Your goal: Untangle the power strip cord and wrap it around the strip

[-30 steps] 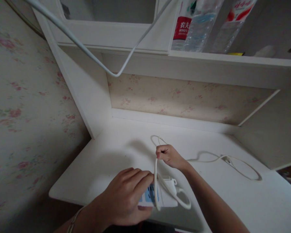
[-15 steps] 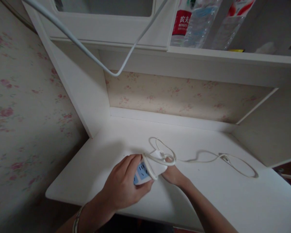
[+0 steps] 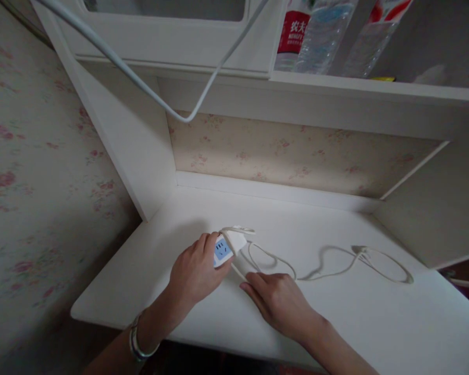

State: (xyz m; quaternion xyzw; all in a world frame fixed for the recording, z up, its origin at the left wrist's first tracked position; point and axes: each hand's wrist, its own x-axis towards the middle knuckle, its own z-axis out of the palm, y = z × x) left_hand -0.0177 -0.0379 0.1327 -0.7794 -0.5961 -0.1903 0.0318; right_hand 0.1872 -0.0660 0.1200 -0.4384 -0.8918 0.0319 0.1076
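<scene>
My left hand (image 3: 195, 271) grips a white power strip (image 3: 235, 241) with blue socket faces, held above the desk with its far end tilted up to the right. Part of a white cord (image 3: 240, 229) is wound around the strip near that end. Just to the right and nearer to me, my right hand (image 3: 277, 297) pinches the cord between thumb and fingers. From there the cord loops over the desk and runs right to a plug end (image 3: 362, 252), which lies beside a loose coil. My left palm hides the near end of the strip.
A white desk (image 3: 328, 312) lies under both hands, with a side panel at each end. Plastic bottles (image 3: 324, 36) stand on the shelf at upper right. A thick pale cable (image 3: 185, 119) hangs down in front of the cabinet.
My right hand has come out from behind the power strip, toward me and to the right, with the cord. The strip in my left hand has shifted slightly left and away.
</scene>
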